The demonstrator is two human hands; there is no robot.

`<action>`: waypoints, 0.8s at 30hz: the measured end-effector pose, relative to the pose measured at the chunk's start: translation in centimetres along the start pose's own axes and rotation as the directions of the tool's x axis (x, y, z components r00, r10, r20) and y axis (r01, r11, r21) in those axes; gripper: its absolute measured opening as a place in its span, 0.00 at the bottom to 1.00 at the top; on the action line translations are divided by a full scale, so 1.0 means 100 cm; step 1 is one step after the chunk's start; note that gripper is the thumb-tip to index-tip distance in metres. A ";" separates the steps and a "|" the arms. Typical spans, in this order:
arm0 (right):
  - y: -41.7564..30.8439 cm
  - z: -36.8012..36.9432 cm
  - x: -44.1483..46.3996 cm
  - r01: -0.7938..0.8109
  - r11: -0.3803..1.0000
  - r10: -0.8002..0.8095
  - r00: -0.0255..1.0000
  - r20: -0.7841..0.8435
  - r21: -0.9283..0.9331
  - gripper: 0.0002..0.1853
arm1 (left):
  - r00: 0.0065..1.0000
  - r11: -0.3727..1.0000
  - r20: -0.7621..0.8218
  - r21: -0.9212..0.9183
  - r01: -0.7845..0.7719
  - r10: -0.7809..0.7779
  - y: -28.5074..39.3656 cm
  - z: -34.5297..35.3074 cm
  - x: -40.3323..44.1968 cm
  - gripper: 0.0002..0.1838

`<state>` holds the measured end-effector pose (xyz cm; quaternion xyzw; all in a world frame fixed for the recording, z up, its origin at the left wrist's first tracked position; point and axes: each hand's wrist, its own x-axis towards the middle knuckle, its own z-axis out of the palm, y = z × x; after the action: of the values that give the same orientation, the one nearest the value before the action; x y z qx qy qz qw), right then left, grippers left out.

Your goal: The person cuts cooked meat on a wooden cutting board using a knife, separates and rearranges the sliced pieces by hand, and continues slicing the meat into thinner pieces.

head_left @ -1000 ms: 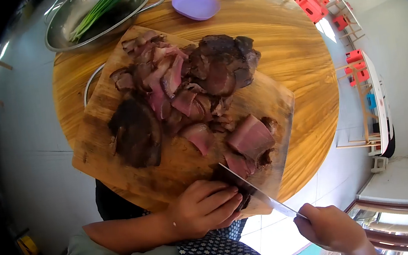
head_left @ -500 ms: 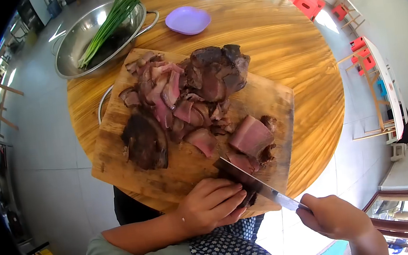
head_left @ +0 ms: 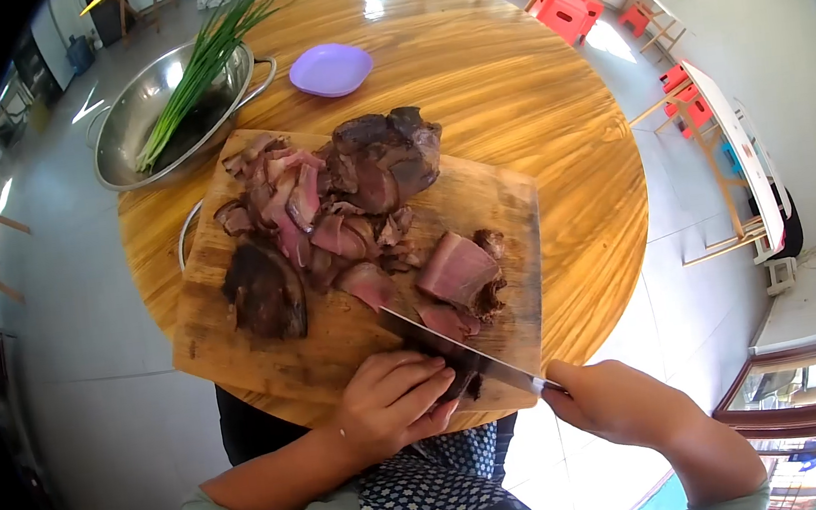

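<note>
Round wooden table [head_left: 576, 135], chopping board [head_left: 492, 200] on top: a dark meat chunk [head_left: 462, 383] lay near its front edge, gripped by the left hand [head_left: 394, 400], knife [head_left: 504, 371] clasped in the right hand [head_left: 611, 398], slicing seemingly underway, the next stroke apparently calling for steady pressure.

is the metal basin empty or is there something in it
Not empty: a bunch of long green stalks lies in the metal basin, pale ends inside, green tips reaching past the rim.
</note>
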<state>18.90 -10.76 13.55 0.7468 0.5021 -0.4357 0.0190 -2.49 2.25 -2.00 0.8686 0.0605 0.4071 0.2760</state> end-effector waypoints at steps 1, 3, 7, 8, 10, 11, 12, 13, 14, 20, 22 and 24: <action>0.002 0.001 -0.006 -0.031 0.998 0.032 0.999 0.009 -0.048 0.13 | 1.000 1.000 -0.010 -0.006 0.001 -0.001 0.001 0.002 -0.001 0.23; 0.005 0.004 -0.006 -0.074 0.993 0.077 0.997 0.022 -0.088 0.13 | 1.000 1.000 0.005 -0.006 0.019 -0.019 0.002 0.002 -0.001 0.23; 0.004 0.020 0.024 0.153 0.985 -0.159 0.984 -0.083 -0.074 0.11 | 1.000 1.000 0.018 0.024 0.020 -0.021 0.004 0.001 -0.002 0.22; 0.003 0.025 0.030 0.262 0.963 -0.269 0.950 -0.156 -0.063 0.10 | 1.000 1.000 0.015 0.030 0.001 -0.001 0.005 0.001 -0.002 0.22; 0.000 0.032 0.045 0.308 0.949 -0.316 0.927 -0.202 -0.067 0.10 | 1.000 0.998 0.018 0.068 -0.003 0.002 0.008 -0.001 -0.001 0.22; -0.002 0.034 0.050 0.346 0.936 -0.351 0.909 -0.224 -0.064 0.10 | 1.000 0.997 0.022 0.080 -0.022 0.020 0.010 -0.002 -0.001 0.22; -0.004 0.036 0.053 0.354 0.934 -0.357 0.902 -0.244 -0.057 0.10 | 1.000 0.997 0.021 0.081 -0.014 0.012 0.013 -0.002 -0.002 0.21; -0.007 0.036 0.056 0.360 0.925 -0.381 0.888 -0.259 -0.124 0.10 | 1.000 0.996 0.019 0.083 -0.009 0.008 0.013 -0.003 -0.002 0.21; -0.008 0.036 0.058 0.367 0.909 -0.411 0.871 -0.269 -0.198 0.10 | 0.999 0.995 0.026 0.100 -0.029 0.026 0.013 -0.003 -0.001 0.21; 0.035 0.010 0.040 0.391 0.920 -0.373 0.891 -0.259 0.020 0.12 | 0.996 0.999 -0.067 0.019 -0.050 0.051 0.009 0.001 -0.004 0.20; 0.033 0.002 0.022 0.375 0.924 -0.343 0.901 -0.264 0.077 0.14 | 0.994 0.997 -0.082 0.022 -0.072 0.073 0.008 0.003 -0.004 0.20; 0.036 0.003 0.017 0.438 0.898 -0.391 0.827 -0.404 0.026 0.15 | 0.995 0.997 -0.076 0.028 -0.065 0.067 0.010 0.001 -0.004 0.20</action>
<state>21.67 -11.46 10.74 0.6908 0.6194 -0.3011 -0.2204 -2.76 1.24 -1.82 0.8574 0.0476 0.4481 0.2487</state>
